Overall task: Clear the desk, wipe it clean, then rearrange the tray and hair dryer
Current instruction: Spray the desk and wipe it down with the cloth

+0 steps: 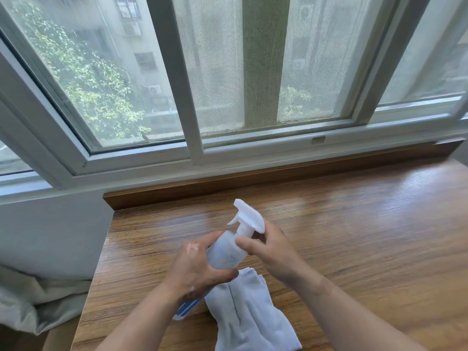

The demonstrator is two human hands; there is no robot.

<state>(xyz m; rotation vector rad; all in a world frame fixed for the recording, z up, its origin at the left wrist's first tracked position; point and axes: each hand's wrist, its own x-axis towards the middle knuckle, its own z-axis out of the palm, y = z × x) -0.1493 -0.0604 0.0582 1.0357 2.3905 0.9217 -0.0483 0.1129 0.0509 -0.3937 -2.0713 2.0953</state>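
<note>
Head view. The left hand [195, 269] grasps the body of a spray bottle [225, 252], fingers and thumb wrapped round its lower half. The right hand [273, 252] grasps the same bottle at the neck, thumb in front and fingers curled behind, just under the white spray head [249, 217]. The bottle is held tilted, head up and pointing away from the person toward the window [177, 72], and is clear of the desk [354, 236]. Its body is translucent and pale, with a blue-striped label showing below the left wrist; whether it holds liquid, and how much, cannot be told.

Directly under the hands a pale blue cloth [250, 312] lies loosely folded on the desk, near the front left corner; part of it is hidden by the left hand. The desk top is brown wood grain with a glossy sheen, and its far edge meets a raised wooden ledge [253, 176] below the white window frame. Left of the desk, light bedding [38, 295] lies bunched against the wall. A tree [96, 79] and buildings show through the glass.
</note>
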